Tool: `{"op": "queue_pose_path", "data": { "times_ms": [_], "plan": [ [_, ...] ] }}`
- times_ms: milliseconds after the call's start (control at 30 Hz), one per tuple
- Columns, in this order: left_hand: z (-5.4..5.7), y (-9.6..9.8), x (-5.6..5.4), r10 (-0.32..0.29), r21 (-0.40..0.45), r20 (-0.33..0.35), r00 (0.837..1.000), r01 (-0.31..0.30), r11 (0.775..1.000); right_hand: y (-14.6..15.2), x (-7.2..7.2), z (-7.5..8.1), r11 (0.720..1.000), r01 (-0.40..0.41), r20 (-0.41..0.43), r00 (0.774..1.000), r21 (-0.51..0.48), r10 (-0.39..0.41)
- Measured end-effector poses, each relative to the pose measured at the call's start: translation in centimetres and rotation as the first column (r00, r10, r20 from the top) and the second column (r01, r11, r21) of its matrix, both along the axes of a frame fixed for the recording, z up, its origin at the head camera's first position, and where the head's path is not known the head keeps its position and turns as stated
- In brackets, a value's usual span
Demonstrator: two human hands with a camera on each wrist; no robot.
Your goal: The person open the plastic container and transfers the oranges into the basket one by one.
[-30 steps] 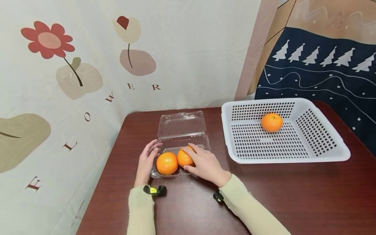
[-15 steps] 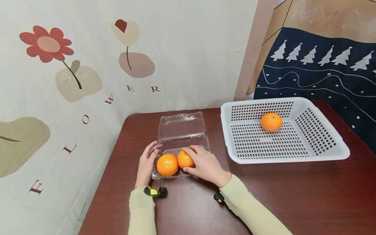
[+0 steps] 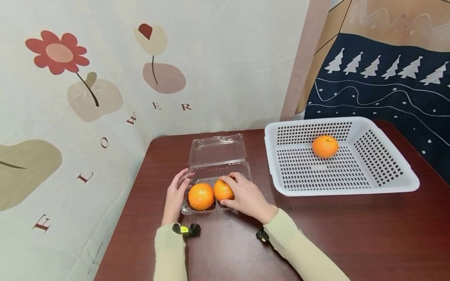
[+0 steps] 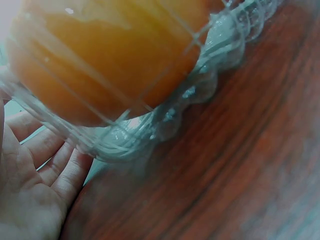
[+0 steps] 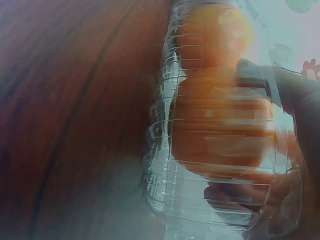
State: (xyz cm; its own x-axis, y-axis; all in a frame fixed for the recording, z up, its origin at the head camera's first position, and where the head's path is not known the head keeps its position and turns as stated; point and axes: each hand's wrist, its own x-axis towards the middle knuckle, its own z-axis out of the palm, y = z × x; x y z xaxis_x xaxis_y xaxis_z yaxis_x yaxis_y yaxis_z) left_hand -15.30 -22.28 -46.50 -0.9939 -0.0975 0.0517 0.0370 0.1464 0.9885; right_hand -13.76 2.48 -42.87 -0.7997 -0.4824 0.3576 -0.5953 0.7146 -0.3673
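Right orange (image 3: 221, 190) sits in clear tray (image 3: 240, 168), at 3 o'clock of left orange (image 3: 201, 196); right hand (image 3: 247, 196) clamped on it, fingers over the top, thumb at the near side. Best done with light, even pressure, not knocking left orange. Left hand (image 3: 174, 200) at tray's 9 o'clock, fingers loosely apart, seem to touch outer wall; should brace, not squash. Right forearm (image 3: 299, 246) slants in from 5 o'clock, left forearm (image 3: 170, 255) from 6
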Motion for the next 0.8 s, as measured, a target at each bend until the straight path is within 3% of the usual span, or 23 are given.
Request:
{"op": "queue_pose_path", "data": {
  "times_ms": [233, 800],
  "plan": [
    [0.0, 0.0, 0.0, -0.006, 0.025, -0.006, 1.000, 0.007, 1.000, 0.1, -0.1, 0.2, 1.000, -0.022, 0.030, 0.999, -0.016, 0.022],
    [0.1, 0.0, 0.0, -0.009, -0.011, 0.007, 1.000, 0.009, 1.000, 0.9, -0.4, 1.3, 0.981, -0.052, 0.192, 0.977, -0.188, 0.089]
  ]
}}
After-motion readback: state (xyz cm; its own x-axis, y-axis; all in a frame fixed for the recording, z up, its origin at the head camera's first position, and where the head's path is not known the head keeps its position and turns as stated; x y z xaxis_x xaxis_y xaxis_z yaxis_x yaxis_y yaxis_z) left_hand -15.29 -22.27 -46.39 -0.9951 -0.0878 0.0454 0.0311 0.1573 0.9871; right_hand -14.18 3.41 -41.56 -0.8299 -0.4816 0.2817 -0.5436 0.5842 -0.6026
